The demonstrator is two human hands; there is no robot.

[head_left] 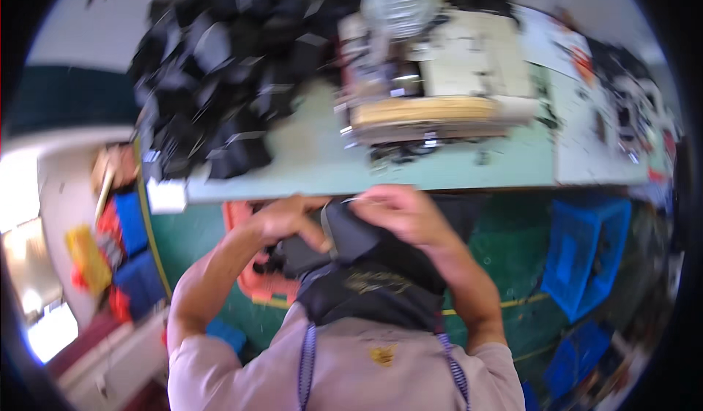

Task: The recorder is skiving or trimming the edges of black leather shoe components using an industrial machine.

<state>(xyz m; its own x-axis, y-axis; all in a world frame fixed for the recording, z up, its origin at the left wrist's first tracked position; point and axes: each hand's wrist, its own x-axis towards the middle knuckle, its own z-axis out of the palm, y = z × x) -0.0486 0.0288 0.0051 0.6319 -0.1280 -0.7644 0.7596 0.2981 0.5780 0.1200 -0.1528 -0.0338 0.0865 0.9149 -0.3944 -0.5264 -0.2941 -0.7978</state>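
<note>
A black fabric piece (350, 232) with a pale edge lies over my lap, just in front of the table edge. My left hand (289, 219) holds its left side, with the thumb and fingers around it. My right hand (401, 210) pinches its upper right corner, with the fingertips bent together. Below it spreads a black apron (370, 294) with faint gold marks. Blur hides the fine detail at the fingertips.
A sewing machine (439, 111) stands on the pale green table (307, 147) ahead. Heaped on its left are black fabric pieces (212, 81). A red-orange crate (263, 286) sits on the floor by my left arm, a blue crate (586, 253) to the right.
</note>
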